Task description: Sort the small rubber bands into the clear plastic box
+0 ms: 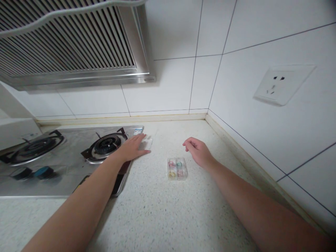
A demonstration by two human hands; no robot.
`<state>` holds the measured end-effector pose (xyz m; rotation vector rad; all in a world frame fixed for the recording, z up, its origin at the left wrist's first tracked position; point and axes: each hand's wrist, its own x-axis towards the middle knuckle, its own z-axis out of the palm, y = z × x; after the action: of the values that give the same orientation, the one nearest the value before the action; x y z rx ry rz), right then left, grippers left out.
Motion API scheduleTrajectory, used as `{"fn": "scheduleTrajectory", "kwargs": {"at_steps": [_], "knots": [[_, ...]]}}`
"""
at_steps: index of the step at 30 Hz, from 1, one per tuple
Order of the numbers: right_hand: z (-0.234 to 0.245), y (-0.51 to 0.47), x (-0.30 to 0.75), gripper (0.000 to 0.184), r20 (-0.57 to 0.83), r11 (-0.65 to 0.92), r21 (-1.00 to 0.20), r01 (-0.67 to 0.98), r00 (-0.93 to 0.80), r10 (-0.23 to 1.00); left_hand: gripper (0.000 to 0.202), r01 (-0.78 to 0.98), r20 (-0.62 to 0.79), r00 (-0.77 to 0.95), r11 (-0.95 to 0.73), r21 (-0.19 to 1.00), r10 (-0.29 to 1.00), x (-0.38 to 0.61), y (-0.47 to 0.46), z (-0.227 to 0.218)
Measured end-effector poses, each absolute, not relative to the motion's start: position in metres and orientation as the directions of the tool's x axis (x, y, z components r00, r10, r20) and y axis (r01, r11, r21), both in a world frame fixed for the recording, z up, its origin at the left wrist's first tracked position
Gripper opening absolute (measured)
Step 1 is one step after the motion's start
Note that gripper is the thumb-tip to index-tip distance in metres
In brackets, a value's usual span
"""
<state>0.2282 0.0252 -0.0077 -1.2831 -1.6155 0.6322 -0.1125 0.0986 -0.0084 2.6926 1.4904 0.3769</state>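
On the speckled counter sits a small clear plastic box (177, 169) with several compartments, holding tiny coloured pieces in pink, green, yellow and red. Their kind is too small to make out. My left hand (132, 147) is at the right edge of the stove, palm down, with thumb and fingers spread apart. Between them a flat transparent piece (147, 144), like a lid, lies on the counter, partly covered by the hand. Just beyond and right of the box, my right hand (198, 151) hovers with curled fingers; whatever they may hold is hidden.
A steel gas stove (70, 175) with two burners and knobs takes up the left side. Over it hangs a range hood (136, 78). Tiled walls meet in a corner behind the counter (157, 217), with a power socket (280, 85) on the right wall.
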Motion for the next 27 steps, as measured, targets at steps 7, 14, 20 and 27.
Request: {"fn": "scheduleTrajectory", "kwargs": {"at_steps": [7, 14, 20, 27], "knots": [[-0.009, 0.025, 0.227, 0.025, 0.328, 0.307, -0.846, 0.436, -0.028, 0.944, 0.084, 0.825, 0.181, 0.527, -0.551, 0.127, 0.831, -0.103, 0.102, -0.009], [-0.011, 0.025, 0.226, 0.024, 0.355, 0.347, -0.834, 0.43, -0.065, 0.933, 0.083, 0.842, 0.231, 0.502, -0.532, 0.087, 0.833, -0.097, 0.093, -0.005], [-0.01, 0.023, 0.224, 0.024, 0.35, 0.352, -0.836, 0.421, -0.087, 0.933, 0.074, 0.796, 0.248, 0.518, -0.567, 0.211, 0.819, -0.085, 0.082, 0.008], [-0.012, 0.022, 0.22, 0.018, 0.389, 0.41, -0.83, 0.378, -0.135, 0.911, 0.058, 0.516, 0.273, 0.431, -0.483, 0.708, 0.86, -0.057, 0.062, 0.015]]}}
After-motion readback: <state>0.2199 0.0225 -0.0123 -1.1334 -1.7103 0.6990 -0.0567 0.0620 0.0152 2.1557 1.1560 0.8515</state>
